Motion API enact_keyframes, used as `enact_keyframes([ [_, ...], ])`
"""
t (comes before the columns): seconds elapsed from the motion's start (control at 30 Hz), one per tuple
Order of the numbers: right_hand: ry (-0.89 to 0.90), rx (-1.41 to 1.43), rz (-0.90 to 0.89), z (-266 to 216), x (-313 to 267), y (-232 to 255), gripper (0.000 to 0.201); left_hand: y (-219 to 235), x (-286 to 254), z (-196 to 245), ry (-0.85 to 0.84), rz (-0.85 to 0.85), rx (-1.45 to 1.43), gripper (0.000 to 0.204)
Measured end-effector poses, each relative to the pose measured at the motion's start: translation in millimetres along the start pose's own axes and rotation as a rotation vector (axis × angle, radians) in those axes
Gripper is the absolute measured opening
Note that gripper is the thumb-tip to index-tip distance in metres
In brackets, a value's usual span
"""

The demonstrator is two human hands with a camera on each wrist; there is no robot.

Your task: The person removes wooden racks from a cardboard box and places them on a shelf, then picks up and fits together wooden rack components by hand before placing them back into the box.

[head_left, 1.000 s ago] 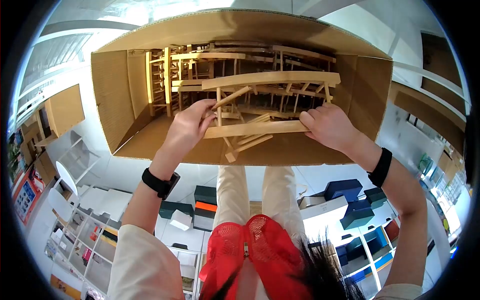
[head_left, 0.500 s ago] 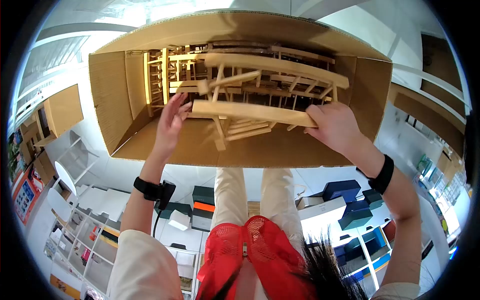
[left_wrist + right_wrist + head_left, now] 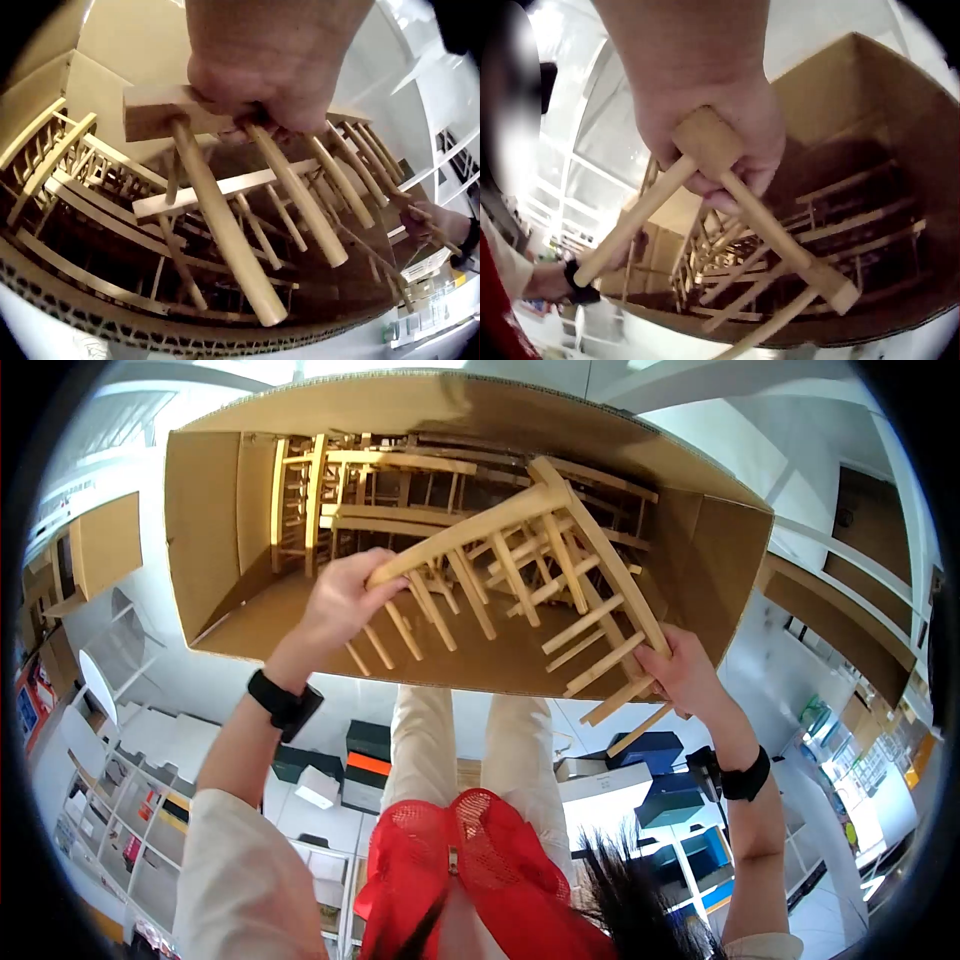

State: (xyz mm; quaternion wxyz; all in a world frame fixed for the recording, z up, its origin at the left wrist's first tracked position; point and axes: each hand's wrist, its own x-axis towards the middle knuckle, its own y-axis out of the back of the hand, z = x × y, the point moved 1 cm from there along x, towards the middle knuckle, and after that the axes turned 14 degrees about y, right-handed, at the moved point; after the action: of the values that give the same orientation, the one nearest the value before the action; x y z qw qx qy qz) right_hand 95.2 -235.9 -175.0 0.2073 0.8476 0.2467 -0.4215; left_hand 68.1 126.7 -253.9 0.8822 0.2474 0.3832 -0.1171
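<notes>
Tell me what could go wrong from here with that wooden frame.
Its loose-ended pegs might snag on the cardboard box, since some hang over the near edge in the head view.

The left hand and right hand grip the wooden frame on different bars; if either slips, it could tilt or drop.

It might also knock the other frames packed closely inside.

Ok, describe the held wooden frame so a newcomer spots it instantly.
Find the big cardboard box. Over it, a pegged wooden frame forms an upside-down V. Unlike the wooden pieces inside, it is gripped by the left hand and right hand.
</notes>
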Motion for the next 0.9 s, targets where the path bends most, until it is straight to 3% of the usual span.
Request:
enact_keyframes([
  [0.07, 0.023, 0.117, -0.006, 8, 3, -1, 0.02, 5, -4, 5, -0.011, -0.017, -0.014, 0.021],
  [0.13, 0.052, 0.263, 0.021, 3, 6, -15, 0.021, 4, -13, 18, 0.092, 0.027, 0.089, 0.022],
  [0.2, 0.001, 0.239, 0.068, -2, 9, -30, 0.021, 2, -22, 34, 0.234, 0.051, 0.107, 0.023],
  [0.33, -0.03, 0.209, 0.025, -8, 15, -35, 0.018, 10, -37, 42, 0.338, 0.002, 0.155, 0.023],
  [0.37, -0.015, 0.189, 0.001, -3, 11, -34, 0.017, 6, -42, 27, 0.082, 0.083, 0.175, 0.023],
  [0.47, 0.103, -0.03, -0.015, 18, -6, -21, 0.016, 7, -56, 18, -0.052, 0.08, 0.177, 0.022],
  [0.5, 0.148, -0.113, -0.03, 25, -16, -10, 0.016, 14, -59, 12, -0.127, 0.102, 0.314, 0.019],
  [0.53, 0.199, -0.199, -0.043, 28, -24, -4, 0.016, 25, -61, 16, -0.155, 0.003, 0.311, 0.021],
  [0.63, 0.156, -0.306, -0.023, 26, -44, -2, 0.016, 26, -62, 5, -0.265, -0.048, 0.367, 0.033],
  [0.8, 0.613, -0.61, 0.149, 25, -38, -1, 0.019, 31, -48, -2, -0.521, -0.065, 0.428, 0.04],
  [0.87, 0.78, -0.77, 0.211, 25, -28, -5, 0.022, 26, -32, -13, -0.496, -0.048, 0.436, 0.034],
  [0.9, 0.777, -0.933, 0.176, 14, -27, -10, 0.028, 20, -19, -27, -0.459, -0.028, 0.447, 0.033],
])
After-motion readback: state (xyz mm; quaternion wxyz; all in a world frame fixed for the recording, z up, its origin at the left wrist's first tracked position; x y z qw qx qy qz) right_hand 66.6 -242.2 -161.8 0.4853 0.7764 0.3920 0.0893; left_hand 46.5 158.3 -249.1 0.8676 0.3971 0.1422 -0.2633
